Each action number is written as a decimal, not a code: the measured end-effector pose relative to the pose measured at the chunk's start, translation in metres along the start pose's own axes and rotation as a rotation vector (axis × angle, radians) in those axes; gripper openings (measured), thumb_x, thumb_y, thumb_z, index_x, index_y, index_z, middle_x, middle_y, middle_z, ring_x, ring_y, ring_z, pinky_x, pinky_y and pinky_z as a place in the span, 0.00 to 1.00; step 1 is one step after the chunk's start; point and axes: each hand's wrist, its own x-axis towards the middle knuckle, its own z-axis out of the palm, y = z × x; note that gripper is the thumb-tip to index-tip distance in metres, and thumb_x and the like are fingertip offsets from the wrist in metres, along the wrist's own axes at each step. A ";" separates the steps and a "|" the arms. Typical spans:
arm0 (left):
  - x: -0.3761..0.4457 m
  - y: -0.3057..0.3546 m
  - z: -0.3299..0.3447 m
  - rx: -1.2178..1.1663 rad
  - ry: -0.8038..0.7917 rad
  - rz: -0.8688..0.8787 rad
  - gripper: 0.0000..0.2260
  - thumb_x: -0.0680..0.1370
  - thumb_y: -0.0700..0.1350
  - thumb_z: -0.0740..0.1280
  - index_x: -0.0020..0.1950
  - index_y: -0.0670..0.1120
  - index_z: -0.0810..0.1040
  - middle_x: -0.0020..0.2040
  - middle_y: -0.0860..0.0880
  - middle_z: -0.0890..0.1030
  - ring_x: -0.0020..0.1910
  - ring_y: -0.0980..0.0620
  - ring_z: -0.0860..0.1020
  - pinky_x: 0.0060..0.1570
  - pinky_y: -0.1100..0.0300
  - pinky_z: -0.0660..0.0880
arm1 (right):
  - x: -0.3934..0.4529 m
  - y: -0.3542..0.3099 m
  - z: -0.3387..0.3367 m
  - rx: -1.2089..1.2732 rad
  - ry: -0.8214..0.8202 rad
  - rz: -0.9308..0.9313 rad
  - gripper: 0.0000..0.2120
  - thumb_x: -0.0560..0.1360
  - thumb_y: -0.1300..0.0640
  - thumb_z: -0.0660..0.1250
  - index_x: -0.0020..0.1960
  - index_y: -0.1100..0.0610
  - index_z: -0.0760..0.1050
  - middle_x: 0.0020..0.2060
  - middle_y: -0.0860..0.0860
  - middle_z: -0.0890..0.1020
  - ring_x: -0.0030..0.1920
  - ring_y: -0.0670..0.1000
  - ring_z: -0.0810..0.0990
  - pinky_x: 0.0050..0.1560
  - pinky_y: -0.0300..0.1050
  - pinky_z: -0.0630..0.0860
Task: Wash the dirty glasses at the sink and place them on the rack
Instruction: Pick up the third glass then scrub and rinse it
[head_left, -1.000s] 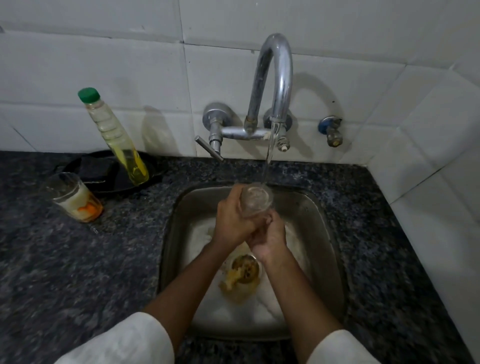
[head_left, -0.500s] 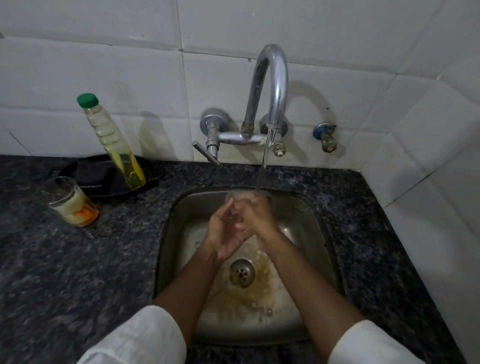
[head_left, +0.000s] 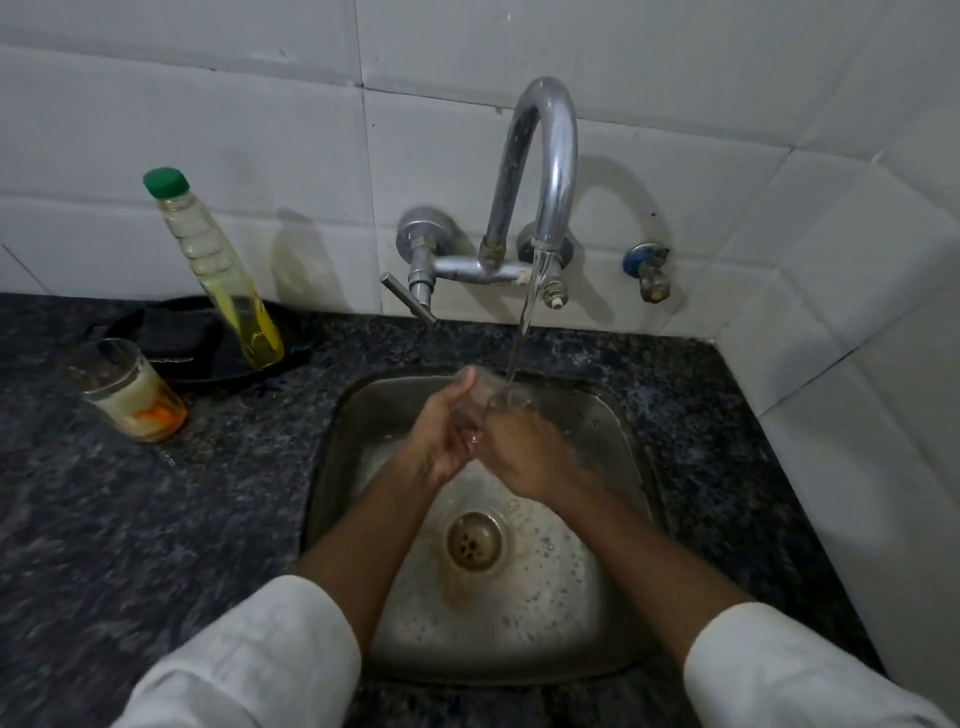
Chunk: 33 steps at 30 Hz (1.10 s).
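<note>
I hold a clear glass (head_left: 485, 397) over the steel sink (head_left: 631, 467), right under the running stream from the curved tap (head_left: 550, 156). My left hand (head_left: 441, 441) wraps the glass from the left and my right hand (head_left: 524, 457) covers its lower right side. Both hands hide most of the glass and motion blurs it. A second glass (head_left: 127, 392), dirty with white and orange residue, stands on the dark counter at the left. No rack is in view.
A bottle of yellow liquid with a green cap (head_left: 218, 270) leans over a black pan (head_left: 171, 338) behind the dirty glass. The sink floor is foamy around the drain (head_left: 472, 540). A small blue-handled valve (head_left: 647, 270) sticks out of the tiled wall at the right.
The yellow residue over the drain has washed away. My hands have shifted around the glass under the stream, the right hand now over its lower side.
</note>
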 end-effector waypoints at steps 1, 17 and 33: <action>0.002 0.006 -0.001 0.129 0.039 -0.041 0.23 0.76 0.56 0.70 0.58 0.38 0.82 0.51 0.40 0.83 0.46 0.45 0.81 0.48 0.53 0.79 | -0.002 0.008 0.000 -0.260 -0.033 -0.052 0.12 0.78 0.54 0.59 0.58 0.57 0.75 0.52 0.56 0.79 0.50 0.55 0.80 0.41 0.47 0.72; 0.002 -0.007 -0.009 -0.155 -0.069 0.058 0.20 0.70 0.54 0.76 0.52 0.40 0.84 0.49 0.40 0.83 0.47 0.47 0.80 0.47 0.58 0.77 | 0.018 -0.022 0.000 0.564 0.214 0.164 0.08 0.77 0.61 0.60 0.46 0.61 0.78 0.39 0.59 0.80 0.37 0.52 0.78 0.34 0.40 0.71; -0.001 0.010 -0.010 0.206 -0.014 -0.032 0.26 0.74 0.58 0.70 0.61 0.38 0.80 0.50 0.39 0.82 0.46 0.44 0.81 0.48 0.52 0.80 | 0.010 0.007 -0.004 -0.327 -0.079 -0.090 0.10 0.76 0.59 0.63 0.55 0.59 0.76 0.52 0.57 0.80 0.53 0.59 0.79 0.43 0.46 0.71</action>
